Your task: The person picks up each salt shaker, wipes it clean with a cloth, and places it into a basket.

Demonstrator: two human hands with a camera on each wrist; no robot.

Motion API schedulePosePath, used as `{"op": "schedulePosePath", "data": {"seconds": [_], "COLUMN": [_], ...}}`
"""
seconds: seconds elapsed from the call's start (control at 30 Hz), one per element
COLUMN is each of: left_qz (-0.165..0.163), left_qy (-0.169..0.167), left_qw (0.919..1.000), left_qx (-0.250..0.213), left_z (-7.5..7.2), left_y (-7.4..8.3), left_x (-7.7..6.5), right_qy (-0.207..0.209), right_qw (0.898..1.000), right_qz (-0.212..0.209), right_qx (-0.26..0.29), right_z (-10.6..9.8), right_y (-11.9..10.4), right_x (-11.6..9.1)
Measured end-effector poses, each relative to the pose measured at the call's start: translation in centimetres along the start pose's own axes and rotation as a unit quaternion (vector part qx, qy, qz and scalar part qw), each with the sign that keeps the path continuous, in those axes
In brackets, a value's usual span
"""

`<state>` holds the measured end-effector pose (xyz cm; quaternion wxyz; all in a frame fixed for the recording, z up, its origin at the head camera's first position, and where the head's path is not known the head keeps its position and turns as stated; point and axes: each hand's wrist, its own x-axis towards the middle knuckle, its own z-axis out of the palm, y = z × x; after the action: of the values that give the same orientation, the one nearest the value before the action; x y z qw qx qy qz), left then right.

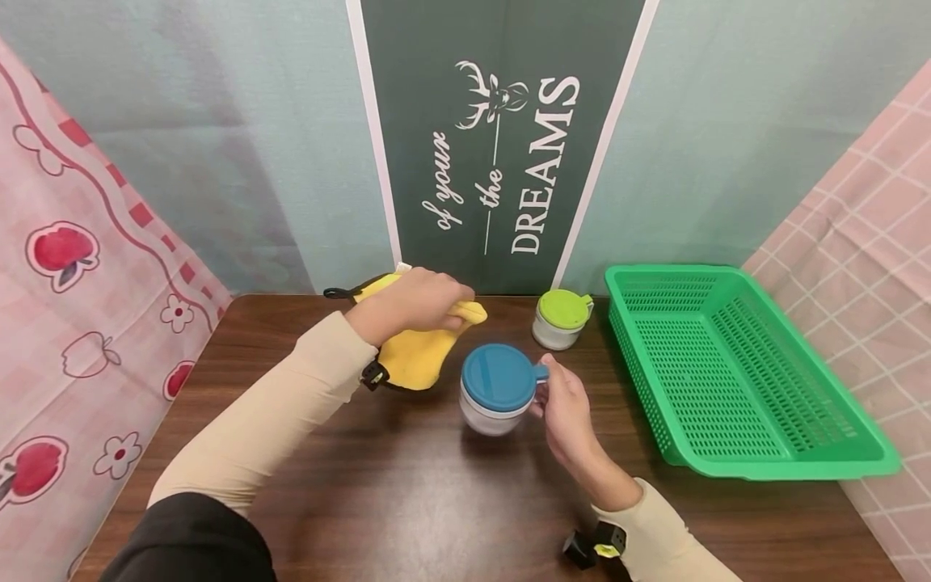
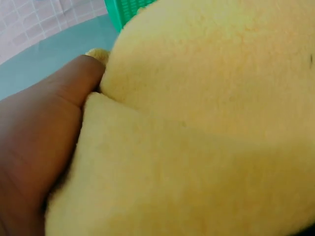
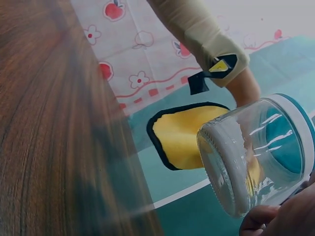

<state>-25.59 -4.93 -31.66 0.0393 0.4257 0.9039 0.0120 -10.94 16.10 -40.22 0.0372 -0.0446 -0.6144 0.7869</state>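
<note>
A dark wooden table (image 1: 349, 493) bears a green basket (image 1: 781, 469) and lime-lidded jar (image 1: 561, 318).

Pale glare on the tabletop (image 1: 429, 517), left wrist view blurry.

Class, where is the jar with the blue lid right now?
In the head view, the blue-lidded jar is near the middle, held in the right hand, just right of the yellow cloth.

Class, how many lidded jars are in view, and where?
2: the blue-lidded jar, held in the right hand, and the green-lidded jar, on the table beside the green basket.
</note>
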Motion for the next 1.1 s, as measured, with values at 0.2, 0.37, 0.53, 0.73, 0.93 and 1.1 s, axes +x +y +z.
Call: {"op": "schedulePosePath", "data": {"seconds": [0.2,0.37,0.53,0.73,0.93,1.1], "left_qz": [-0.018,-0.026,-0.024,-0.040,-0.071,-0.100], "left_qy": [-0.032,-0.043,-0.047,-0.057,-0.068,-0.082], "left_qw": [0.9982,0.9961,0.9942,0.9890,0.9794,0.9708], "left_qx": [-0.048,-0.073,-0.094,-0.130,-0.177,-0.202], "left_z": [1.0,1.7,2.9,5.2,7.6,9.1], "left_y": [-1.9,-3.1,-4.0,-5.1,-6.8,-8.2], "left_x": [-1.4,-2.9,-4.4,-7.0,-10.3,-13.2], "right_qy": [0.000,0.002,0.004,0.017,0.014,0.004], "right_qw": [1.000,1.000,1.000,0.999,1.000,1.000], "right_qz": [0.002,0.002,0.010,0.029,0.025,0.022], "right_qx": [-0.002,-0.001,-0.009,-0.014,0.000,0.005], "right_z": [-0.2,-0.4,-0.7,-0.9,-0.9,-1.4], "right_y": [-0.2,-0.5,-0.9,-1.1,-1.9,-2.7], "right_x": [0.0,0.0,0.0,0.0,0.1,-0.1]}}
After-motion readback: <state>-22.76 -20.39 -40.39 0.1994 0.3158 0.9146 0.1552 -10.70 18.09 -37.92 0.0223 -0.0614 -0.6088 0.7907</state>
